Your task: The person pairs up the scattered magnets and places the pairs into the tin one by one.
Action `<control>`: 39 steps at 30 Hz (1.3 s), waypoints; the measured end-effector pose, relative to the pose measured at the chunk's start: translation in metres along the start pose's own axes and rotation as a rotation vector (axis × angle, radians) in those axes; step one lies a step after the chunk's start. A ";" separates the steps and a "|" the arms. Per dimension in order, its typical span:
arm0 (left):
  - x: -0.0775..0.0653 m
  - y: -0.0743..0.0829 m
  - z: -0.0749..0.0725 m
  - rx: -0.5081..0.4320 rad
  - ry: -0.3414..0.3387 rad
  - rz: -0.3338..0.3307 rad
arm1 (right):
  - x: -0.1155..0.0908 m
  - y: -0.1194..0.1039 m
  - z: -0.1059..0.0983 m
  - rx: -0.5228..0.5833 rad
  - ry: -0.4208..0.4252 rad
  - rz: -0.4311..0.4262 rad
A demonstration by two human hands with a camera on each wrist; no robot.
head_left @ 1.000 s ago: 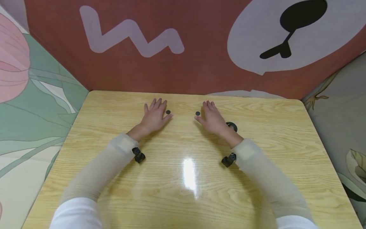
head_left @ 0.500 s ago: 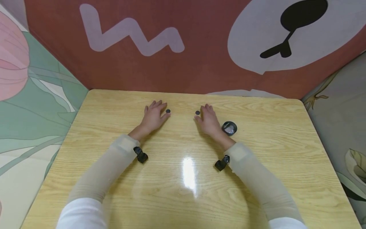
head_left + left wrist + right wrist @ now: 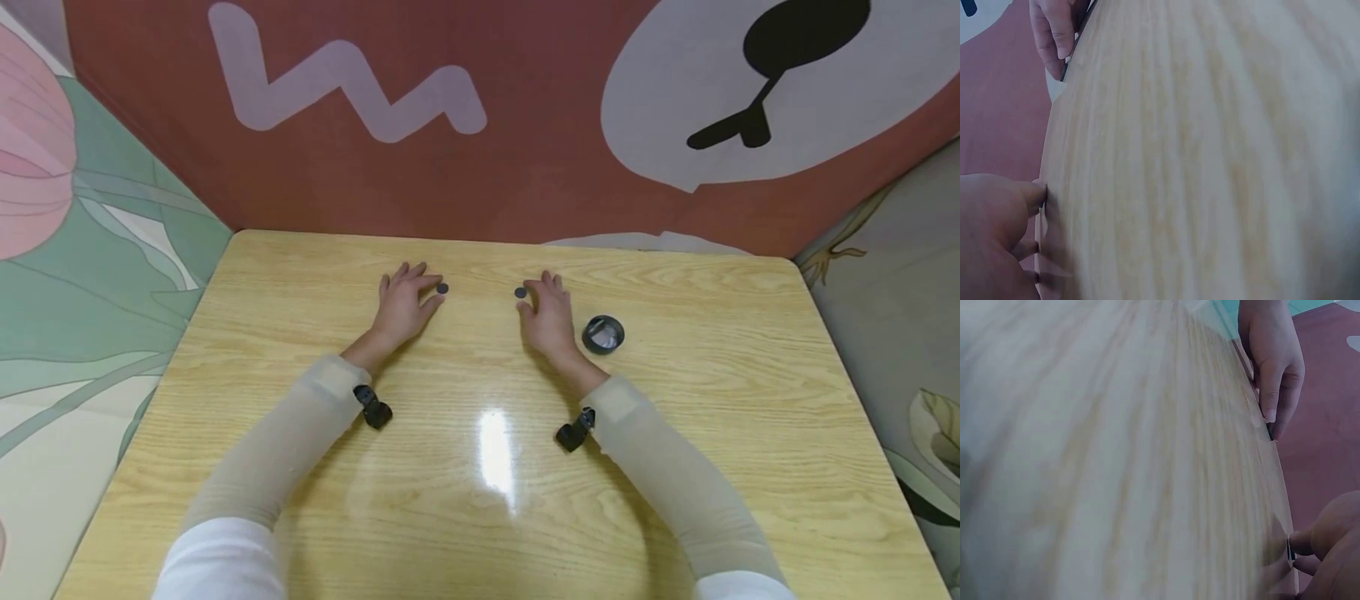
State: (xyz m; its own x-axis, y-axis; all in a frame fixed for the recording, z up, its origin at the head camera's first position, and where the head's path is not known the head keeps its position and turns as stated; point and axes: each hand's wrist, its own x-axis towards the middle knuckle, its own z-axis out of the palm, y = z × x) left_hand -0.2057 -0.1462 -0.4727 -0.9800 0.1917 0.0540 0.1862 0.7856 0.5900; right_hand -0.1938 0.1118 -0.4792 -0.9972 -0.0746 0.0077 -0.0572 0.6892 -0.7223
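In the head view, a small black disc (image 3: 442,288) lies near the table's far edge, at the index fingertip of my left hand (image 3: 403,307). The left thumb reaches toward its near side, with the other fingers spread. A second black disc (image 3: 521,292) lies to the right, beside the fingertips of my right hand (image 3: 549,317). Index finger and thumb flank that disc, a small gap showing at the thumb. The right wrist view shows the left hand (image 3: 1275,369) with a dark disc edge (image 3: 1270,430) between its fingertips, and the right hand (image 3: 1335,544) low at the right.
A round black container (image 3: 603,334) with a shiny inside stands on the table just right of my right wrist. The light wooden table (image 3: 480,375) meets a red patterned wall (image 3: 525,183) at its far edge. Small black cameras (image 3: 373,408) sit on both wrists.
Both hands have drawn thumb and index finger in toward the discs. My right forearm has shifted left, uncovering the round container. The discs stay in place on the table.
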 end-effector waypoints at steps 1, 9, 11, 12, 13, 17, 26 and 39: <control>0.000 0.000 0.000 -0.005 0.007 0.002 | 0.000 0.000 0.000 0.004 0.004 0.004; 0.001 -0.001 0.005 -0.080 0.065 0.000 | -0.001 0.000 0.002 0.027 0.035 0.012; 0.000 0.000 0.006 -0.099 0.078 -0.001 | -0.002 0.000 0.002 0.033 0.046 0.012; 0.000 0.000 0.006 -0.107 0.083 -0.002 | -0.002 0.000 0.003 0.035 0.051 0.012; 0.000 0.000 0.007 -0.114 0.089 -0.002 | -0.002 0.000 0.003 0.035 0.057 0.011; -0.001 0.000 0.009 -0.132 0.106 -0.002 | -0.003 0.000 0.004 0.038 0.074 0.013; -0.001 0.000 0.011 -0.143 0.115 -0.006 | 0.000 0.004 -0.001 -0.037 0.148 -0.035; 0.001 -0.002 0.014 -0.144 0.141 -0.007 | 0.006 0.011 -0.002 0.047 0.136 -0.062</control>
State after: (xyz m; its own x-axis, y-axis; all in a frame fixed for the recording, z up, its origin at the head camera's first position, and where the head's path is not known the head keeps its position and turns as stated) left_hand -0.2062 -0.1399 -0.4849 -0.9833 0.0944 0.1555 0.1771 0.6925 0.6993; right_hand -0.2005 0.1203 -0.4856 -0.9893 -0.0157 0.1448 -0.1200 0.6516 -0.7490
